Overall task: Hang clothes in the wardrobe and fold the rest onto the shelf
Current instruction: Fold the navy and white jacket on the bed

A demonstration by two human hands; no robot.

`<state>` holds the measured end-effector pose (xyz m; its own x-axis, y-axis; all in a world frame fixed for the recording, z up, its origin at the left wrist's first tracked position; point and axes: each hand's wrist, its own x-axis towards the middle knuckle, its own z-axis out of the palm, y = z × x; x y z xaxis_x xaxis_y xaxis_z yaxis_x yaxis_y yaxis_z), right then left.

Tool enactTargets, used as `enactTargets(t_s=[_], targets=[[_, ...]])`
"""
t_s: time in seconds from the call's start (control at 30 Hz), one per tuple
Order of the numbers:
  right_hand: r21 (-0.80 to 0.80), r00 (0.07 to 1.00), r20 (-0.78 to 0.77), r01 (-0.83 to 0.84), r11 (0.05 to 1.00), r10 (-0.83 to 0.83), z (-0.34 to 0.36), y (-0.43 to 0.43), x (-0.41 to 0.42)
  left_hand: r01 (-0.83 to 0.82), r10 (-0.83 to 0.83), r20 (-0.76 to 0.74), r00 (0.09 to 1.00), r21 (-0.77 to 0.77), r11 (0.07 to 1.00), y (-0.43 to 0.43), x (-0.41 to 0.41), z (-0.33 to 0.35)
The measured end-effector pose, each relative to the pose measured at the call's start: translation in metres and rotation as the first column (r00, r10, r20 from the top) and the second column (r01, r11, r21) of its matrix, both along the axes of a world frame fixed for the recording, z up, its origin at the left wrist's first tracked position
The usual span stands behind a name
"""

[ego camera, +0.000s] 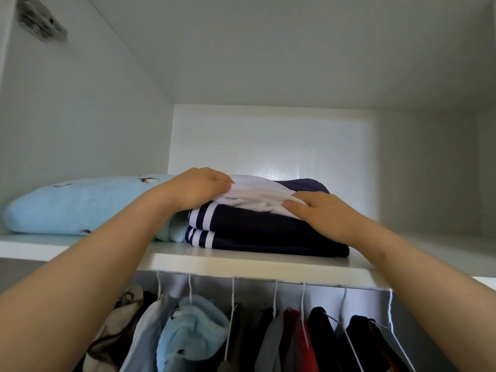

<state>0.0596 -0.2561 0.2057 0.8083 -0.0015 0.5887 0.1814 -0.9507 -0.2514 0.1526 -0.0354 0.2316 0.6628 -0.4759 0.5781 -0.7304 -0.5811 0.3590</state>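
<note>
White garment (255, 187) caps the navy stack (268, 229). Left hand (198, 189) and right hand (324, 210) grip its ends, probably squaring it

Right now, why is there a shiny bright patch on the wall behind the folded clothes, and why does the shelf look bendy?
In the head view, light glares off the glossy back panel just behind the white garment; the same view's wide lens curves the shelf edge; its top-left hinge looks blurry, and the hanging clothes below sit in shade.
</note>
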Motion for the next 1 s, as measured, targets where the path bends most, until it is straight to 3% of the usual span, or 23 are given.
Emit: enactTargets(t_s=[0.1, 0.2, 0.33, 0.43, 0.67, 0.77, 1.0], targets=[[-0.038, 0.999, 0.024, 0.038, 0.999, -0.037, -0.009, 0.001, -0.007, -0.327, 0.272, 0.377, 0.885, 0.088, 0.941, -0.004, -0.007, -0.016], [-0.027, 1.000, 0.021, -0.002, 1.000, 0.002, -0.014, 0.005, -0.014, -0.446, 0.374, 0.460, 0.805, 0.054, 0.893, -0.008, -0.018, -0.031], [-0.052, 0.998, 0.034, 0.056, 0.997, -0.054, -0.024, 0.012, -0.029, -0.373, 0.370, 0.355, 0.859, -0.063, 0.926, -0.012, -0.034, -0.051], [-0.002, 0.994, 0.102, 0.045, 0.999, -0.044, -0.039, 0.019, -0.048, -0.222, 0.265, 0.247, 0.932, -0.188, 0.957, -0.013, -0.056, -0.068], [0.158, 0.988, 0.142, -0.086, 0.984, 0.064, -0.091, 0.033, -0.104, -0.069, 0.147, 0.265, 0.953, -0.283, 0.957, -0.028, -0.125, -0.136], [0.364, 0.980, 0.149, -0.180, 0.914, 0.134, -0.114, 0.039, -0.127, 0.078, -0.018, 0.138, 0.990, -0.442, 0.894, -0.030, -0.146, -0.157], [0.702, 0.996, 0.044, 0.024, 0.712, -0.077, -0.211, 0.053, -0.178, 0.116, -0.287, -0.233, 0.929, -0.553, 0.825, -0.029, -0.182, -0.237]])
